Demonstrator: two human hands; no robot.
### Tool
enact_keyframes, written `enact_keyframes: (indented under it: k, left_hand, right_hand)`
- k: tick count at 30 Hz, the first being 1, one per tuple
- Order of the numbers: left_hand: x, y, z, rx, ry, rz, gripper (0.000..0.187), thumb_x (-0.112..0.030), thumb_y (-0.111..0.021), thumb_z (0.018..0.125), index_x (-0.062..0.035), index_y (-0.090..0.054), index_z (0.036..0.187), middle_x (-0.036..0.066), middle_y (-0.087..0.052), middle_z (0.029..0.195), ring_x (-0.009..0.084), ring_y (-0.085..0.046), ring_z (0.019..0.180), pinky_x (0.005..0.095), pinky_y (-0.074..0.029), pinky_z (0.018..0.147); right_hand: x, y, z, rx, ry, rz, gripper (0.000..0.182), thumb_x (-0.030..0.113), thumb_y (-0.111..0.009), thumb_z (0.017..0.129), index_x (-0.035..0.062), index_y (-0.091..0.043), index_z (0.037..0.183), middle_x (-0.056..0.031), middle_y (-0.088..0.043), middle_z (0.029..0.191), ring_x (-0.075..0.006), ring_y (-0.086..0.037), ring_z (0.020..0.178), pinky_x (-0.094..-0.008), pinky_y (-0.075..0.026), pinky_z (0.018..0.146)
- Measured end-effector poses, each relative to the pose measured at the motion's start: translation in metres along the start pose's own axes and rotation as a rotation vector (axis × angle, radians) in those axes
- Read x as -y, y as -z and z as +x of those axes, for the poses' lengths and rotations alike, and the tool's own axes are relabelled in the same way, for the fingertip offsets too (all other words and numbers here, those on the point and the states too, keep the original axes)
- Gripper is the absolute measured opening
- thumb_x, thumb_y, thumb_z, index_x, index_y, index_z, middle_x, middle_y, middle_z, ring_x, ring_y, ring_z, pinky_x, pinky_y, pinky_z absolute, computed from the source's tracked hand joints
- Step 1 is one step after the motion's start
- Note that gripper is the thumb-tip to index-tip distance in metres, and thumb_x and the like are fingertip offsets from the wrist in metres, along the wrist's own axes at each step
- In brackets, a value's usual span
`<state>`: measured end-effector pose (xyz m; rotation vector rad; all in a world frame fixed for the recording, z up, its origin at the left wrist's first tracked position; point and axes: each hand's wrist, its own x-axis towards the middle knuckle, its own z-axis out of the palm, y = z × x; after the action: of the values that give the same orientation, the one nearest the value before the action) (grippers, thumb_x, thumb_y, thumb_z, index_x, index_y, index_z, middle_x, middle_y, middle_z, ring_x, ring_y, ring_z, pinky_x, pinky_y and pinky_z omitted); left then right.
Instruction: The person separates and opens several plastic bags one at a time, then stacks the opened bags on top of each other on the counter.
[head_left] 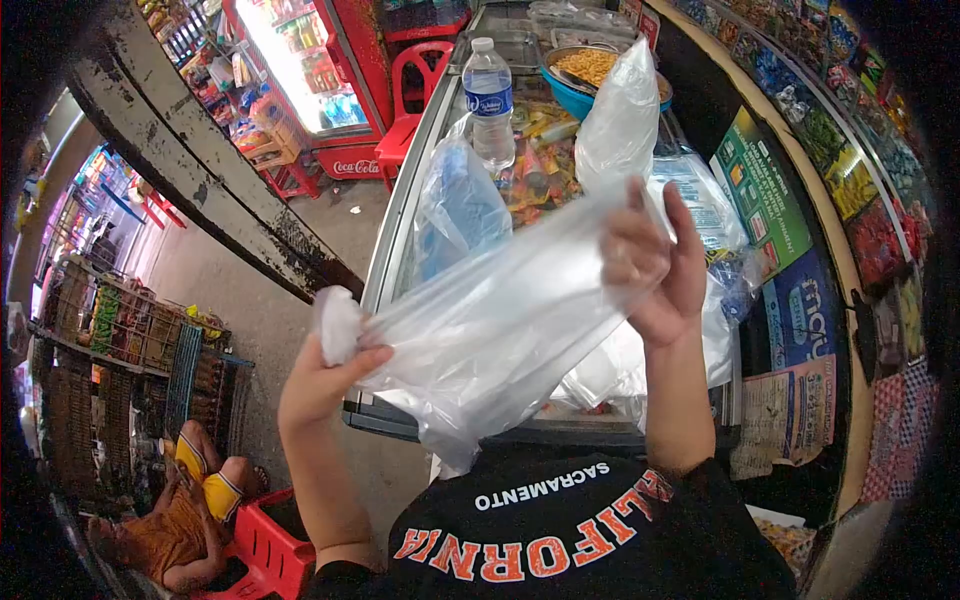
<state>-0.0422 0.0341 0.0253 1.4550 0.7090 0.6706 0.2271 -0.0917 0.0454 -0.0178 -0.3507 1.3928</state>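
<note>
Black shirt (540,520) nearest, left hand (335,375) pinches plastic bag (500,310); right hand (660,265) half-curls (blurred, hold unclear) at its right end.

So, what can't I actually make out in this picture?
All in the head view:
Right hand: its fingers are blurred, so their grip on the plastic bag is unclear.
Left hand: several fingers are hidden behind the gathered plastic.
Blue bowl: partly hidden by the upright white bag.
Pinkish poster at the right: its small print is too tiny to read.
</note>
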Motion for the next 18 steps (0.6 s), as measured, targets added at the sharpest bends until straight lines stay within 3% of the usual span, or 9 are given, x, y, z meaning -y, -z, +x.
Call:
enact_keyframes:
  k: [1, 2, 3, 5, 7, 9, 13, 15, 18]
  left_hand:
    - [-0.001, 0.005, 0.002, -0.024, -0.022, -0.098, 0.041, 0.002, -0.064, 0.063, -0.0006, -0.045, 0.100, 0.004, -0.053, 0.083, 0.0145, -0.054, 0.078, 0.0256, -0.043, 0.069]
    - [0.006, 0.020, 0.008, 0.122, -0.155, -0.171, 0.052, -0.014, -0.066, 0.065, 0.0003, -0.040, 0.108, 0.011, -0.053, 0.094, 0.0217, -0.052, 0.089, 0.0340, -0.042, 0.079]
    - [0.014, 0.025, 0.023, 0.185, -0.222, -0.469, 0.044, -0.017, -0.061, 0.068, -0.0009, -0.042, 0.105, 0.010, -0.053, 0.094, 0.0214, -0.055, 0.085, 0.0345, -0.044, 0.077]
    - [-0.002, -0.002, 0.029, -0.084, -0.227, -0.726, 0.043, -0.028, -0.050, 0.077, 0.0001, -0.041, 0.109, 0.013, -0.052, 0.101, 0.0237, -0.053, 0.090, 0.0379, -0.043, 0.081]
    - [0.012, -0.004, 0.067, -0.020, -0.160, -0.821, 0.043, -0.030, -0.045, 0.080, -0.0001, -0.040, 0.111, 0.014, -0.051, 0.104, 0.0241, -0.052, 0.092, 0.0376, -0.042, 0.082]
    - [0.016, -0.016, 0.088, 0.185, -0.108, -0.927, 0.044, -0.031, -0.038, 0.084, -0.0004, -0.038, 0.115, 0.016, -0.048, 0.109, 0.0238, -0.050, 0.096, 0.0359, -0.042, 0.082]
    - [0.100, -0.015, 0.109, 0.005, 0.226, -0.646, 0.043, -0.030, -0.041, 0.083, 0.0008, -0.040, 0.113, 0.013, -0.050, 0.106, 0.0225, -0.052, 0.094, 0.0329, -0.044, 0.079]
    - [0.146, -0.017, 0.099, -0.051, 0.208, -0.209, 0.040, -0.029, -0.040, 0.084, 0.0010, -0.042, 0.110, 0.011, -0.052, 0.101, 0.0201, -0.052, 0.093, 0.0316, -0.044, 0.077]
    - [0.183, -0.003, 0.081, 0.077, 0.076, -0.058, 0.033, -0.022, -0.042, 0.082, 0.0012, -0.045, 0.107, 0.010, -0.054, 0.098, 0.0188, -0.052, 0.089, 0.0301, -0.044, 0.073]
  right_hand:
    - [0.000, -0.006, 0.005, 0.000, -0.001, 0.001, 0.032, 0.032, -0.036, 0.085, 0.0058, -0.049, 0.099, 0.0037, -0.038, 0.059, -0.0056, -0.034, 0.048, -0.0195, -0.031, 0.045]
    - [0.001, -0.011, 0.012, 0.050, -0.023, 0.013, 0.033, 0.032, -0.037, 0.084, 0.0059, -0.049, 0.101, 0.0030, -0.040, 0.061, -0.0060, -0.036, 0.049, -0.0203, -0.032, 0.048]
    - [0.001, -0.013, 0.019, 0.097, -0.046, 0.026, 0.034, 0.032, -0.037, 0.084, 0.0059, -0.048, 0.102, 0.0024, -0.042, 0.062, -0.0063, -0.038, 0.051, -0.0211, -0.033, 0.050]
    - [-0.005, -0.007, 0.040, 0.091, -0.071, 0.023, 0.031, 0.030, -0.038, 0.083, 0.0067, -0.049, 0.099, -0.0005, -0.048, 0.069, -0.0077, -0.043, 0.054, -0.0222, -0.037, 0.053]
    - [-0.018, 0.000, 0.063, -0.307, 0.059, -0.143, 0.027, 0.027, -0.040, 0.082, 0.0071, -0.051, 0.097, -0.0036, -0.053, 0.074, -0.0095, -0.048, 0.057, -0.0250, -0.042, 0.054]
    - [-0.018, 0.070, 0.086, -0.331, -0.007, -0.125, 0.024, 0.025, -0.042, 0.082, 0.0081, -0.051, 0.096, -0.0042, -0.054, 0.074, -0.0105, -0.050, 0.057, -0.0267, -0.044, 0.054]
    - [-0.048, 0.117, 0.049, -0.466, -0.189, -0.047, 0.020, 0.019, -0.047, 0.079, 0.0060, -0.051, 0.093, -0.0048, -0.057, 0.072, -0.0150, -0.053, 0.059, -0.0314, -0.044, 0.051]
    - [-0.048, 0.181, 0.024, -0.570, -0.050, -0.484, 0.021, 0.018, -0.048, 0.077, 0.0045, -0.050, 0.093, -0.0060, -0.057, 0.073, -0.0170, -0.054, 0.062, -0.0325, -0.044, 0.052]
    - [-0.067, 0.265, 0.030, -0.707, 0.162, -1.143, 0.023, 0.018, -0.051, 0.075, 0.0023, -0.049, 0.092, -0.0078, -0.058, 0.075, -0.0201, -0.056, 0.065, -0.0341, -0.043, 0.054]
